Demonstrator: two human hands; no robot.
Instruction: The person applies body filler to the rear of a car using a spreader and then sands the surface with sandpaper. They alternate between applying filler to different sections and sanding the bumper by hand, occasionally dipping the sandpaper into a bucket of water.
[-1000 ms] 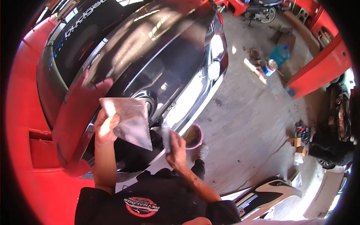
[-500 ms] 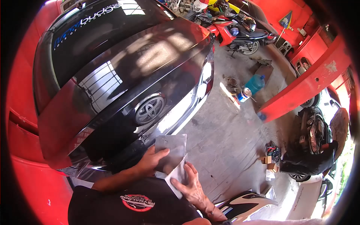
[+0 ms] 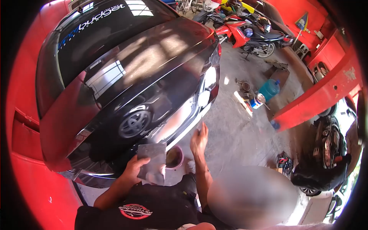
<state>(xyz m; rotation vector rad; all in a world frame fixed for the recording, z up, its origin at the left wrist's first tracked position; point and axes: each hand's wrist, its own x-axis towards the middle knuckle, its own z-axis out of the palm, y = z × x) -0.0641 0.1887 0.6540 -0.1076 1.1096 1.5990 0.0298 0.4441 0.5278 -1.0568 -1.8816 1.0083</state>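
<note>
My left hand grips a grey rectangular sheet, its thumb flat across the front; it looks like sandpaper. The sheet is upright before my black shirt, close to the rear of a dark car. My right hand is held out beside the car's bumper, fingers stretched forward, with nothing visible in it. Partly behind the sheet, a pinkish-rimmed bucket stands on the floor between my hands. A small whitish container is just right of it.
Toward the right are a blue water jug, a paint can and a slanting red post. A red motorcycle is parked at the back. Another person bends by a car at far right. A blurred oval covers the lower right.
My right hand has left the sheets and moved forward, its folded piece no longer visible in it. My left hand has moved left with the grey sheet. The bucket has come into view.
</note>
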